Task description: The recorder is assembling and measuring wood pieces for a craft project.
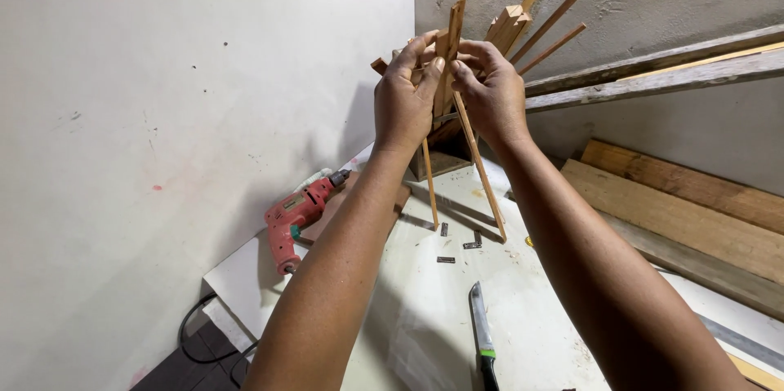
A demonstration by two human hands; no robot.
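Observation:
My left hand [406,97] and my right hand [490,93] are raised together in front of the wall corner. Between their fingers they grip a small frame of thin wooden strips [448,48]. Two long slats of that frame [482,171] hang down below my hands over the white board. Behind my hands a bundle of short wooden sticks [523,19] stands up out of a wooden box [441,158] in the corner.
A red power drill [296,215] lies at the left on the white board [425,317], its black cable trailing off. A knife with a green-black handle [482,330] lies near me. Small metal hinges [457,246] sit mid-board. Planks [694,211] lie along the right wall.

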